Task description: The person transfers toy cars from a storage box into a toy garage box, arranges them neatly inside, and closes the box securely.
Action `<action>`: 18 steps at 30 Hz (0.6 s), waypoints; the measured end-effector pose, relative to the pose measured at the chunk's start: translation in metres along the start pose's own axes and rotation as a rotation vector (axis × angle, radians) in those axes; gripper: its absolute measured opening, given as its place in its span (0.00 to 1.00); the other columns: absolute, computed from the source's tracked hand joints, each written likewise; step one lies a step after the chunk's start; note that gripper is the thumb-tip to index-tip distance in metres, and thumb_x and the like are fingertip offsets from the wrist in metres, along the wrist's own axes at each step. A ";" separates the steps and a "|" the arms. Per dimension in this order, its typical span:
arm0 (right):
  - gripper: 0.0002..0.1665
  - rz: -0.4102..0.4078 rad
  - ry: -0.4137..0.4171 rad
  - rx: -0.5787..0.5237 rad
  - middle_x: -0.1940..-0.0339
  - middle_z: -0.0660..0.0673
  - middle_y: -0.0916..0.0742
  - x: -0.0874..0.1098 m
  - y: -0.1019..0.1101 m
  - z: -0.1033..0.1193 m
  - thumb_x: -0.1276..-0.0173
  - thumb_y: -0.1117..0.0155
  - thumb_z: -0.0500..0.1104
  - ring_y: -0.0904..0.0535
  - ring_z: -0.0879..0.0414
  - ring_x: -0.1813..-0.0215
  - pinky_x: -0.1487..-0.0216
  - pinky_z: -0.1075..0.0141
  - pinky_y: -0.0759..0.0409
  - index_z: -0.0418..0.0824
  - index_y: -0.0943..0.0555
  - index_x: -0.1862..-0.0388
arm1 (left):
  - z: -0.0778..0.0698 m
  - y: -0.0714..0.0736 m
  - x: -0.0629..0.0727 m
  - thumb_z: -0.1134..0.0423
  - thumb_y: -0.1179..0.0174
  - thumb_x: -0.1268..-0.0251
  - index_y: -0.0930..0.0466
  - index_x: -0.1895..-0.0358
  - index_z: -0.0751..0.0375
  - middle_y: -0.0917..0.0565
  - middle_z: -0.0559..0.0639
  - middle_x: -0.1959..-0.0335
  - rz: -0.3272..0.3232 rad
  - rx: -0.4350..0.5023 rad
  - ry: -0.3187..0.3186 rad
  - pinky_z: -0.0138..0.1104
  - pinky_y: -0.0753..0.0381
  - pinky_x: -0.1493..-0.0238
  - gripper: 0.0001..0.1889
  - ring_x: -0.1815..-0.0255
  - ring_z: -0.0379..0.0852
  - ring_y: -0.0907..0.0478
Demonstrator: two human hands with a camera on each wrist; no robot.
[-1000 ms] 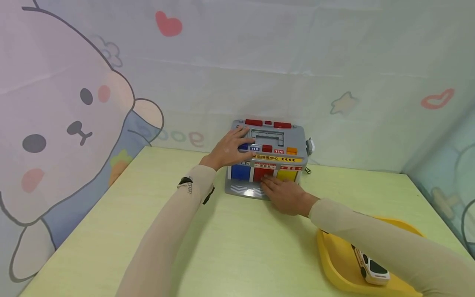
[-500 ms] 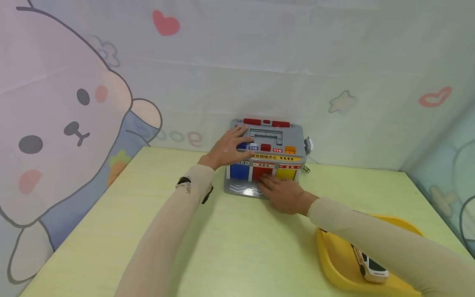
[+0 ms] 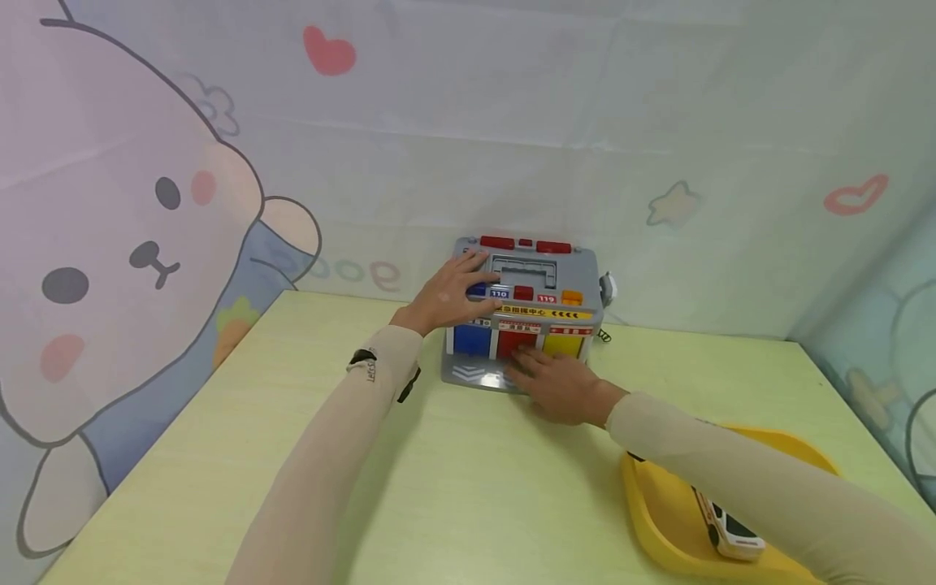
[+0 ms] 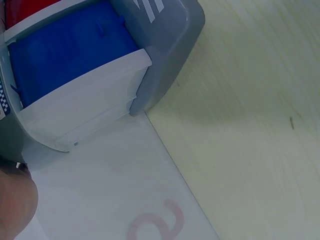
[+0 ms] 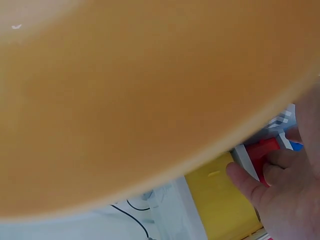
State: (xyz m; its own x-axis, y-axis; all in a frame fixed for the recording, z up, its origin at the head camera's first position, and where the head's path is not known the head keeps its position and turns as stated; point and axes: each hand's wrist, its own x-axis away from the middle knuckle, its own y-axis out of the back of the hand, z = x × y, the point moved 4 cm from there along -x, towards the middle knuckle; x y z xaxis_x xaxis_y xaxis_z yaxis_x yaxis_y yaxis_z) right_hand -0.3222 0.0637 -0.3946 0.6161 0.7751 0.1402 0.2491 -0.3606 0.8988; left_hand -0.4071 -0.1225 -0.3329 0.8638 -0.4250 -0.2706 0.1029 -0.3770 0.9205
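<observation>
Grey plastic box-shaped toy rescue station (image 3: 581,272): on the pale-green table (image 3: 453,479). Left hand (image 3: 448,296): fingers spread over the station's roof, left side; no grasp that I can see. Right hand (image 3: 557,385): fingers loosely bent against its red middle door (image 3: 513,342), gripping nothing that I can make out. White toy car with black windows (image 3: 733,532): in the yellow plastic tray (image 3: 638,520), right and front of station. Progress, my judgement: red door being pressed, seemingly closed; car left to handle; station's contents hidden.
</observation>
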 end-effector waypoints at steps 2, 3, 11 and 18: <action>0.38 -0.003 0.003 -0.008 0.22 0.40 0.32 0.000 0.001 0.000 0.27 0.41 0.56 0.37 0.43 0.21 0.27 0.50 0.29 0.46 0.36 0.22 | 0.000 0.000 0.000 0.39 0.44 0.33 0.27 0.29 0.48 0.45 0.51 0.18 -0.001 0.002 -0.001 0.48 0.56 0.17 0.32 0.16 0.51 0.55; 0.38 -0.006 0.005 -0.014 0.22 0.40 0.32 0.001 0.001 0.000 0.27 0.41 0.55 0.37 0.43 0.21 0.27 0.50 0.29 0.46 0.36 0.22 | 0.000 0.000 0.000 0.39 0.44 0.33 0.27 0.29 0.48 0.45 0.51 0.18 -0.001 0.002 -0.002 0.48 0.56 0.17 0.32 0.16 0.51 0.55; 0.41 -0.021 0.013 -0.089 0.21 0.39 0.32 0.005 -0.003 -0.003 0.28 0.38 0.57 0.38 0.42 0.20 0.25 0.48 0.32 0.44 0.37 0.22 | 0.000 0.000 0.000 0.40 0.44 0.33 0.27 0.29 0.49 0.44 0.52 0.18 -0.002 0.004 -0.002 0.48 0.56 0.17 0.32 0.16 0.52 0.55; 0.40 -0.056 0.046 -0.228 0.20 0.40 0.35 0.015 0.009 -0.002 0.26 0.41 0.57 0.42 0.42 0.19 0.23 0.45 0.37 0.44 0.38 0.21 | 0.000 0.000 -0.001 0.39 0.44 0.33 0.28 0.29 0.48 0.45 0.51 0.18 0.004 -0.002 0.016 0.48 0.57 0.17 0.32 0.16 0.52 0.56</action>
State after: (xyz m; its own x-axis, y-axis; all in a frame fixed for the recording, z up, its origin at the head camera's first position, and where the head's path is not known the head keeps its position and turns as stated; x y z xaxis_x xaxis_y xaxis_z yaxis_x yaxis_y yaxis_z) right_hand -0.3124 0.0729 -0.3835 0.5697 0.8155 0.1014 0.1035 -0.1936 0.9756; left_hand -0.4076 -0.1220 -0.3327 0.8718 -0.4137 -0.2623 0.1003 -0.3733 0.9223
